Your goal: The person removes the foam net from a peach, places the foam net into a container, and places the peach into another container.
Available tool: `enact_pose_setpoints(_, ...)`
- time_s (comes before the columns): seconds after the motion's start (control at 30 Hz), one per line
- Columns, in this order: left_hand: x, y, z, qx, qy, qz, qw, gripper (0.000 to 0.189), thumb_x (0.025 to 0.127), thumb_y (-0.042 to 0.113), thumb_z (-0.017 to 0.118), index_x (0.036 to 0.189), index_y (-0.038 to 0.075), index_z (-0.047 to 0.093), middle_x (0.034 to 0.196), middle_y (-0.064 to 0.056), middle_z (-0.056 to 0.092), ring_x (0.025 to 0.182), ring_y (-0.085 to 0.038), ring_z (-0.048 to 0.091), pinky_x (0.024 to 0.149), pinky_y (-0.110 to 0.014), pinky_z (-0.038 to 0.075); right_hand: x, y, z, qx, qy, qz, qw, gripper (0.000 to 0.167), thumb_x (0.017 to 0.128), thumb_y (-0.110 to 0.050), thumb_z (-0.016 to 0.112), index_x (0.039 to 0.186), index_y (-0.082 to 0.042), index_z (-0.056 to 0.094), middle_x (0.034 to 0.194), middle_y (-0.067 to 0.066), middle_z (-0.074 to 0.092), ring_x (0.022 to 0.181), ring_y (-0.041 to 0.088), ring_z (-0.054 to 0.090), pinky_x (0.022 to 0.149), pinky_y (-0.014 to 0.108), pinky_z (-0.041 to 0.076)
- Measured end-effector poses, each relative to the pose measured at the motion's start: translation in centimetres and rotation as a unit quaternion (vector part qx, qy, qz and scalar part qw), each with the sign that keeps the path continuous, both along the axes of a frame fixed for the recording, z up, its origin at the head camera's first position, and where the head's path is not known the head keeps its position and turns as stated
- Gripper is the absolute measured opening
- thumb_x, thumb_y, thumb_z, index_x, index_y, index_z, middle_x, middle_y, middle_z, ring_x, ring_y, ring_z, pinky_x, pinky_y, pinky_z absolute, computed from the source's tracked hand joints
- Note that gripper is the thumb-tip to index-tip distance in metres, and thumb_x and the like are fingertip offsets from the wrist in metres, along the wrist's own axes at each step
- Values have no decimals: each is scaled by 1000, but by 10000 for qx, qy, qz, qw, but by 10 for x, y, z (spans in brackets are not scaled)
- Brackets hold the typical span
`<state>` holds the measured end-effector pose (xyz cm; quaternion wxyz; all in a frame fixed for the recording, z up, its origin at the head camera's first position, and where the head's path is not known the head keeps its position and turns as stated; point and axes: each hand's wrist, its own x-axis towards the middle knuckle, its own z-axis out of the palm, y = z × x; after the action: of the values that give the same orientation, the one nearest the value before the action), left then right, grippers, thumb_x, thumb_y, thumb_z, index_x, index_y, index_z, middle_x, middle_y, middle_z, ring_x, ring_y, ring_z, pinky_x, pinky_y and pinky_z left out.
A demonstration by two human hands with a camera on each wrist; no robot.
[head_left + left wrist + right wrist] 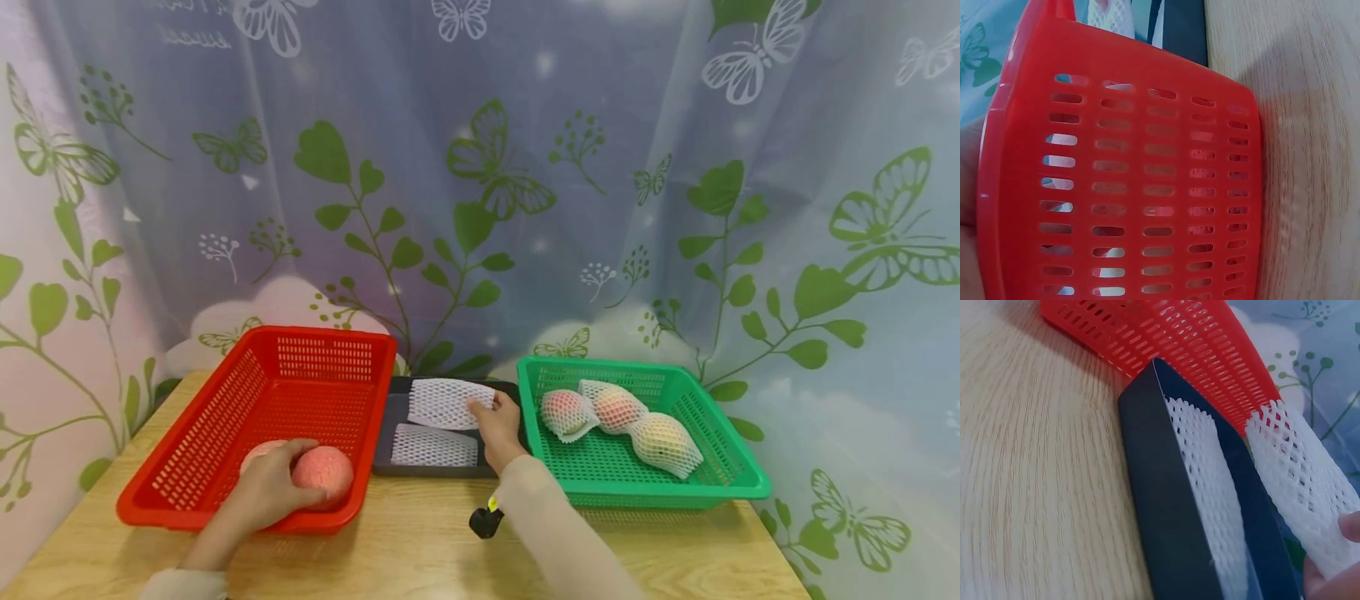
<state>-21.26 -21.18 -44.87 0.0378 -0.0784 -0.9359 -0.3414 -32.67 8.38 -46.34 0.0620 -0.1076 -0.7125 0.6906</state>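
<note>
In the head view, my left hand [264,493] reaches into the front of the red basket [330,400] and grips a pinkish-red round fruit [324,473] between thumb and fingers. A second pink fruit [262,452] is partly hidden behind that hand. My right hand [501,423] pinches the right end of a white foam net sleeve [442,404] over the dark tray [384,450]. The right wrist view shows this sleeve [1297,481] raised above the tray's rim, its far end slightly open. Another foam net sleeve [433,446] lies flat in the tray.
On the right stands a green basket [622,487] with several fruits in foam nets, among them a yellowish one [666,442]. The tray sits between the two baskets on a wooden table [420,533]. A patterned curtain [480,208] hangs behind.
</note>
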Motion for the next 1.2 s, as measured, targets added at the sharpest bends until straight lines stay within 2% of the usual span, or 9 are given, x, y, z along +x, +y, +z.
enact_pose_setpoints(0.2,-6,-2,-2,-162,-159,-62,9997,75,63,28,89,122,-7,58,111,-21,65,94,-32,63,78,-49,53,-9,-7,-11,-326,-110,-213,9992,45,87,-3,65,128,8,50,128,27,54,118,38,52,99,46,44)
enact_pose_setpoints(0.4,-9,-3,-2,-127,-407,-132,9990,75,62,27,90,122,-6,58,109,-19,65,96,-31,63,82,-50,52,-12,-9,-16,-444,-165,-228,9986,50,89,-6,64,133,9,45,138,29,45,128,39,44,106,47,39)
enact_pose_setpoints(0.63,-10,-4,-3,-108,-751,-157,9970,69,64,21,89,121,-7,59,111,-19,65,99,-30,61,88,-53,50,-16,-10,-25,8,-323,35,9995,52,92,-11,64,135,10,42,141,31,40,131,42,39,107,48,38)
enact_pose_setpoints(0.73,-10,-4,-3,-159,-912,-97,9957,67,65,18,88,121,-6,60,111,-19,65,99,-30,61,89,-53,48,-26,-7,-40,378,-197,170,9989,55,92,-15,65,137,7,43,141,28,43,131,38,41,107,46,39)
enact_pose_setpoints(0.8,-10,-4,-4,-203,-949,-98,9952,67,66,17,87,121,-7,59,111,-20,65,100,-30,61,89,-53,48,-49,0,-74,738,160,77,9971,55,90,-25,68,132,5,50,132,24,53,122,31,51,98,38,47)
enact_pose_setpoints(0.87,-10,-4,-4,-211,-930,-97,9954,67,66,16,87,122,-7,59,112,-21,65,101,-32,61,89,-53,48,-59,3,-87,1053,168,29,9943,56,89,-30,69,131,2,53,128,21,57,117,30,54,94,38,49)
enact_pose_setpoints(0.97,-11,-4,-6,-215,-905,-112,9956,68,66,18,87,122,-8,59,113,-22,64,103,-33,60,90,-54,47,-59,3,-86,1262,-92,-202,9918,52,89,-31,69,129,0,56,123,20,60,113,32,57,90,41,51)
enact_pose_setpoints(1.03,-11,-4,-6,-204,-943,-78,9953,69,66,19,88,123,-7,59,114,-22,64,104,-33,60,91,-54,47,-41,-1,-58,1228,-419,-206,9913,49,91,-22,66,133,2,53,129,24,56,120,39,52,96,49,47)
enact_pose_setpoints(1.2,-12,-4,-6,-121,-947,-36,9954,67,67,22,88,121,-7,60,114,-21,65,105,-32,60,91,-53,47,-19,-4,-34,773,-301,-389,9958,42,90,-9,65,127,8,55,121,29,57,112,41,55,90,46,51)
